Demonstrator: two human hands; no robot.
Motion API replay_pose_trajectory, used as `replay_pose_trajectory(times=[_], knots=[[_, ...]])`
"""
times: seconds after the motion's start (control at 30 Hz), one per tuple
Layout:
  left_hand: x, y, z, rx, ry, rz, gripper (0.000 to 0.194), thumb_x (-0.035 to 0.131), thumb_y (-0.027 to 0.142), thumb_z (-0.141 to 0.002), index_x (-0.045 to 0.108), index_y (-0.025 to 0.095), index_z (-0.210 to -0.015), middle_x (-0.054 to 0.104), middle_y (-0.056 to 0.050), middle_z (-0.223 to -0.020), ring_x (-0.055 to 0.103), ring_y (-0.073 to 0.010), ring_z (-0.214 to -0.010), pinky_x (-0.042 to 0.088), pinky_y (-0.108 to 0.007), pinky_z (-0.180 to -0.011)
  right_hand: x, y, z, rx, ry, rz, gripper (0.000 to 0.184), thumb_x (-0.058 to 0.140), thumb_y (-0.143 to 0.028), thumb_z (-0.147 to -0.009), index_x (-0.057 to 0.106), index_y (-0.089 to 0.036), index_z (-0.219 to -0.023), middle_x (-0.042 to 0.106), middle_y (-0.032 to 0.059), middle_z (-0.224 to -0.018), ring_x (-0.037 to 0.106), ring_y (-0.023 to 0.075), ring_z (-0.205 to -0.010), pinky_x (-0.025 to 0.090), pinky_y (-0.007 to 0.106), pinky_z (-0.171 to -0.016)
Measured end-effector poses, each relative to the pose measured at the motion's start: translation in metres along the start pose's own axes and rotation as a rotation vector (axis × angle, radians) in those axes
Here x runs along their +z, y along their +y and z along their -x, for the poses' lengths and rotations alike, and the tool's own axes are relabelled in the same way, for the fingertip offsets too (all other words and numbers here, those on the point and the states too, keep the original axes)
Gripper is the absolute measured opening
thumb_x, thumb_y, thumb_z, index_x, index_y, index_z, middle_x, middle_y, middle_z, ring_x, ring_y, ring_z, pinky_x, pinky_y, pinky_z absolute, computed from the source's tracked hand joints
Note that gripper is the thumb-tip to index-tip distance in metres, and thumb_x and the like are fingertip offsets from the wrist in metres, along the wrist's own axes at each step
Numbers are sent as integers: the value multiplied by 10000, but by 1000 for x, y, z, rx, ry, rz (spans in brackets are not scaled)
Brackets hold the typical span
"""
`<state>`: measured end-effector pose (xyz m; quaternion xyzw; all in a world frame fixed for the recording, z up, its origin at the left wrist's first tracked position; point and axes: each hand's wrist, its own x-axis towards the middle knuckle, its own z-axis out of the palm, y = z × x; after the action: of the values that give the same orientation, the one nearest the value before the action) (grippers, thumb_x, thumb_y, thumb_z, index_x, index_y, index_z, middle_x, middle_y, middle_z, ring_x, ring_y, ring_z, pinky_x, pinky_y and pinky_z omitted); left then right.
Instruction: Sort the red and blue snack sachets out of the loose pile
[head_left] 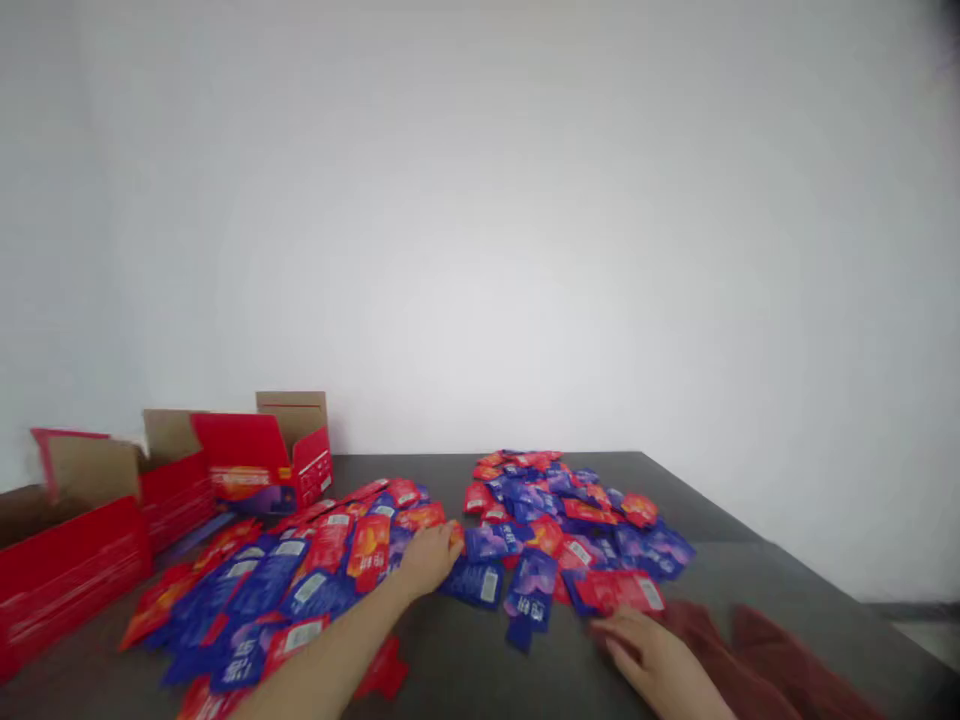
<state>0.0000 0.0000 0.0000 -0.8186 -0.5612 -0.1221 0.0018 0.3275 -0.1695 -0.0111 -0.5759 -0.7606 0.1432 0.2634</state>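
Dark tabletop (450,660): 2 hands (429,556) among red and blue packets (531,585).

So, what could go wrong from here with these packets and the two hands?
The left hand reaches over the left pile, so the forearm may drag packets along. That pile nearly meets the right pile, so the two could mix. The dark red cloth lies beside the right hand and might catch or cover a packet.
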Motion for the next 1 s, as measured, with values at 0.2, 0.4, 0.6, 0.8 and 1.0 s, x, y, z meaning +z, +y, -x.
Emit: replay_pose_trajectory(times=[0.2,0.4,0.6,0.8,1.0], knots=[[26,55,10,-28,-1,28,589,344,366,-922,335,73,-1433,371,-178,-1474,306,-296,-1377,223,-433,-1124,-3,-8,0,-11,29,13,321,438,-295,-896,703,-265,-1075,677,38,-1066,609,206,-993,427,288,-903],[35,108,9,-94,-15,133,641,317,394,-924,330,-22,-1410,282,-241,-1499,217,-365,-1399,185,-493,-1128,-8,-13,1,-15,38,21,324,427,-293,-903,702,-274,-1072,677,36,-1028,615,198,-955,435,287,-877],[14,88,51,99,-77,254,626,465,227,-815,359,101,-1419,409,-124,-1460,354,-217,-1347,262,-323,-1117,-7,-14,3,-29,75,30,318,418,-309,-911,710,-258,-1027,669,51,-1045,612,204,-964,437,298,-881],[-10,81,91,326,-107,251,542,650,337,-767,522,230,-1283,552,-74,-1263,476,-262,-1181,355,-403,-1023,-5,-13,3,-40,84,31,312,423,-283,-907,697,-256,-1053,669,39,-977,623,188,-903,459,291,-843],[-17,97,96,385,-23,143,213,699,317,-751,573,201,-878,577,-54,-1119,515,-252,-1051,388,-375,-923,-5,-9,3,-45,227,79,322,405,-274,-915,691,-236,-1057,653,66,-1088,611,201,-985,470,315,-873]])
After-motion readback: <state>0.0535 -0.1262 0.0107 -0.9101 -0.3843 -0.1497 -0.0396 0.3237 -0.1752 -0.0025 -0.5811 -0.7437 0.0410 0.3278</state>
